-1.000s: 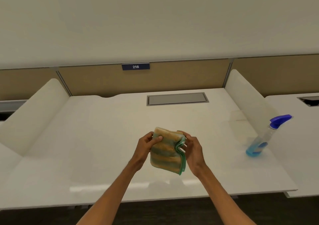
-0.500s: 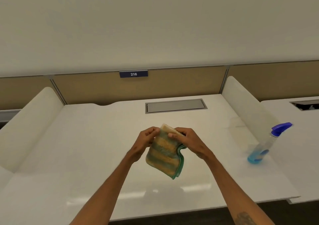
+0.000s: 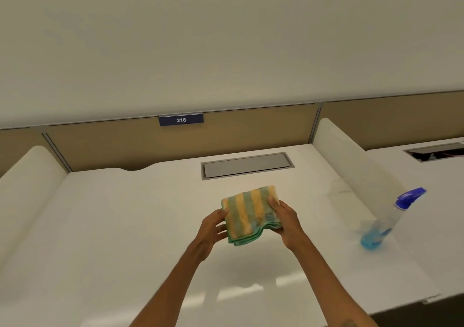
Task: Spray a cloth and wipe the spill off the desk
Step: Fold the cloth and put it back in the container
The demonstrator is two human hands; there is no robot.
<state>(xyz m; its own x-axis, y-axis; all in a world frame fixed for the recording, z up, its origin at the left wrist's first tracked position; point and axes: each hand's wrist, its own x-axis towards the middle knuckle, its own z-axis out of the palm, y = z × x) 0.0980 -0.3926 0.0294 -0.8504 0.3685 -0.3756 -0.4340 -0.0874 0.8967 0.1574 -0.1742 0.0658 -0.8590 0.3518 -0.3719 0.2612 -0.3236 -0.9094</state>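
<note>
Now folded cloth [image 3: 248,213] pinched between both hands' fingers [image 3: 272,199].

Sign: number plate [image 3: 180,120] is showing "216", white on dark blue.
Standing on: it's hanging at the top of the tan partition panel [image 3: 113,146].
Bottle: spray bottle [image 3: 384,223] label is coming through blurred, unreadable.

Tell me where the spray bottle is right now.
Head view: the spray bottle stands on the desk, far right, near the white divider, right of the right hand holding the striped cloth.
</note>
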